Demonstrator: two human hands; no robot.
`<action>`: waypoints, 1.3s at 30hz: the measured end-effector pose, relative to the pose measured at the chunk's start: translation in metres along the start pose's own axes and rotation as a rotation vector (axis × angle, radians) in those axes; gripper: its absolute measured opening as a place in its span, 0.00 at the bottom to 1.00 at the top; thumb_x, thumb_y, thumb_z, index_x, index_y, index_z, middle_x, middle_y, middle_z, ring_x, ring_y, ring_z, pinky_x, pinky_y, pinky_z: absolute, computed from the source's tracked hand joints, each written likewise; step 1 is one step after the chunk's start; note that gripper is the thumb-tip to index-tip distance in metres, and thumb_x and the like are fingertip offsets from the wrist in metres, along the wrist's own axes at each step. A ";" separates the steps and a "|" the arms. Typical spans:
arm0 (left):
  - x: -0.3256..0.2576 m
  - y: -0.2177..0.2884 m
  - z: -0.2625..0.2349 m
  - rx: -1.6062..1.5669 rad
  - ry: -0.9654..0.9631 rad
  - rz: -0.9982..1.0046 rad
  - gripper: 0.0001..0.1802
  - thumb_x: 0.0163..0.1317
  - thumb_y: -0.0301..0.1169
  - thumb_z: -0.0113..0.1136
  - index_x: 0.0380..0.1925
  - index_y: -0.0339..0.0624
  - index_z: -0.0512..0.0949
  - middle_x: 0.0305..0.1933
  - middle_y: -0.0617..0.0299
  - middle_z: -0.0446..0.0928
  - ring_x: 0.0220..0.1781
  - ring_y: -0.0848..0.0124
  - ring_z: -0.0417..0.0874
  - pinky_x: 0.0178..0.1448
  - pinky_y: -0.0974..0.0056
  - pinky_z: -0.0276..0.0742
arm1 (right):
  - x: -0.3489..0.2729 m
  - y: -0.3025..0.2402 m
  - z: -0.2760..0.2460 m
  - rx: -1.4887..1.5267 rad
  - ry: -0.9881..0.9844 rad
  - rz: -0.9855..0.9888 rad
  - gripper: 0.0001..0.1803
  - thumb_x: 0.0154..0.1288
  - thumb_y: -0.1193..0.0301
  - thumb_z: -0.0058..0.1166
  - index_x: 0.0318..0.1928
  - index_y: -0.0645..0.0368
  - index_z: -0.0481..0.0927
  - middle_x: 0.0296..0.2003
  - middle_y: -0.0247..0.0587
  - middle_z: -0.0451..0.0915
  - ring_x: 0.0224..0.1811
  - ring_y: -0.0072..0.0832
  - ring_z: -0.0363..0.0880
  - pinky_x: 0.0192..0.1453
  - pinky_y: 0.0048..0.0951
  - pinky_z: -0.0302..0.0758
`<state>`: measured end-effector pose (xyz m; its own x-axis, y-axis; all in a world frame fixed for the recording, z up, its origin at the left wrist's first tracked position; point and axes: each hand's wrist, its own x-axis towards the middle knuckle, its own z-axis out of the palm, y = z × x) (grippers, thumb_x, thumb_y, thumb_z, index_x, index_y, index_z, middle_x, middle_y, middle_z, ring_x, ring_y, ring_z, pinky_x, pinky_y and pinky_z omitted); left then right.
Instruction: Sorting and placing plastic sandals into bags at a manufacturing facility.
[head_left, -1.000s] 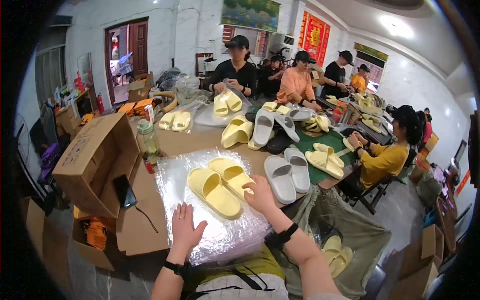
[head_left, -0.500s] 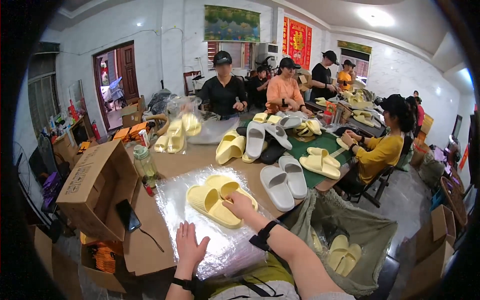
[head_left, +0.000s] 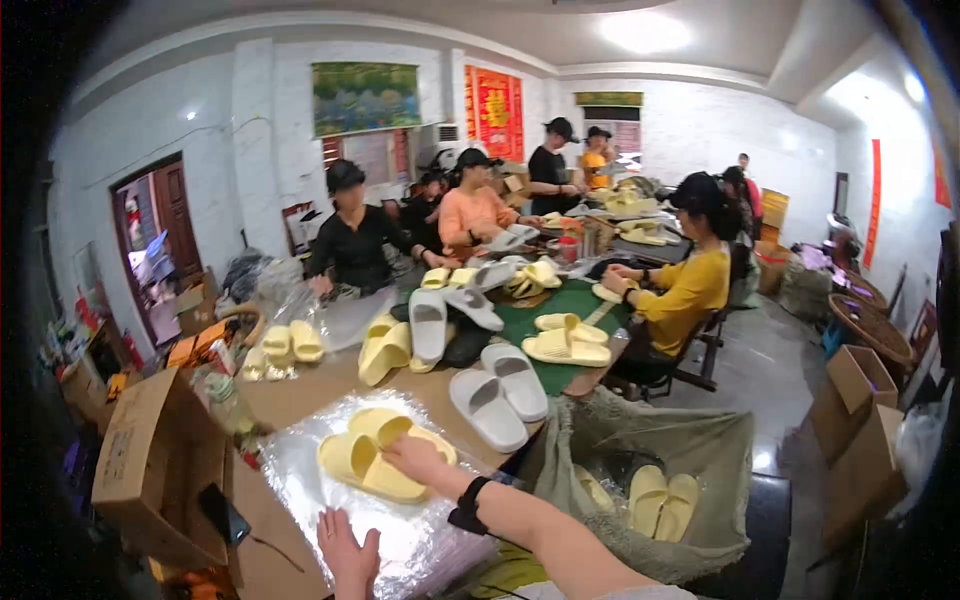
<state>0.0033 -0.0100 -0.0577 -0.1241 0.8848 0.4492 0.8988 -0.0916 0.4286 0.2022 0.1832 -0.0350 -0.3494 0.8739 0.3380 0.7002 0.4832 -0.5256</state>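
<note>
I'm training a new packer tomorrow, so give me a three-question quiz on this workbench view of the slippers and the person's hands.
1. True or false: the right hand rests on the pair of yellow slippers.
2. What lies under those slippers? A) green mat B) clear plastic bags C) bare cardboard
3. Fill in: the left hand lies flat and ____, holding nothing.

Key
1. True: its fingers lie on top of the pair.
2. B: the stack of clear plastic bags; the grey slippers sit beside it on the table.
3. Open, palm down on the plastic.
</note>
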 end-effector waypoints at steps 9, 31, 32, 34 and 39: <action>0.001 0.011 -0.005 -0.029 -0.023 -0.013 0.43 0.54 0.51 0.63 0.61 0.26 0.68 0.69 0.30 0.64 0.76 0.38 0.56 0.78 0.44 0.46 | -0.019 -0.015 -0.018 -0.076 0.076 0.011 0.27 0.66 0.43 0.53 0.46 0.54 0.82 0.42 0.46 0.79 0.44 0.45 0.82 0.46 0.46 0.78; 0.001 0.006 -0.004 -0.047 -0.022 -0.003 0.43 0.54 0.50 0.65 0.61 0.27 0.68 0.69 0.31 0.64 0.76 0.39 0.57 0.78 0.44 0.47 | -0.015 -0.003 -0.012 -0.004 0.080 -0.041 0.17 0.68 0.55 0.53 0.39 0.54 0.84 0.38 0.43 0.79 0.42 0.43 0.81 0.43 0.45 0.77; 0.000 0.005 -0.004 -0.047 -0.012 0.001 0.43 0.54 0.50 0.65 0.61 0.27 0.68 0.69 0.31 0.64 0.76 0.40 0.57 0.78 0.44 0.48 | -0.016 -0.006 -0.014 -0.011 0.074 -0.045 0.17 0.68 0.55 0.53 0.40 0.55 0.84 0.37 0.42 0.78 0.42 0.42 0.81 0.43 0.44 0.77; 0.000 0.002 -0.003 -0.033 -0.008 0.006 0.43 0.54 0.50 0.65 0.61 0.27 0.69 0.69 0.32 0.65 0.76 0.40 0.57 0.78 0.44 0.48 | -0.018 -0.015 -0.016 -0.061 0.092 -0.021 0.18 0.67 0.54 0.54 0.42 0.57 0.83 0.37 0.43 0.79 0.43 0.43 0.81 0.43 0.45 0.77; 0.000 0.005 -0.007 -0.007 -0.040 -0.020 0.42 0.54 0.47 0.67 0.62 0.26 0.69 0.71 0.35 0.64 0.76 0.42 0.57 0.78 0.45 0.49 | -0.005 -0.020 -0.015 -0.106 0.150 -0.025 0.22 0.66 0.52 0.55 0.43 0.59 0.81 0.37 0.47 0.80 0.41 0.46 0.81 0.44 0.46 0.78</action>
<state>0.0047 -0.0139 -0.0505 -0.1250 0.9041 0.4085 0.8934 -0.0765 0.4428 0.1997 0.1684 -0.0146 -0.2762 0.8404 0.4663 0.7572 0.4891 -0.4330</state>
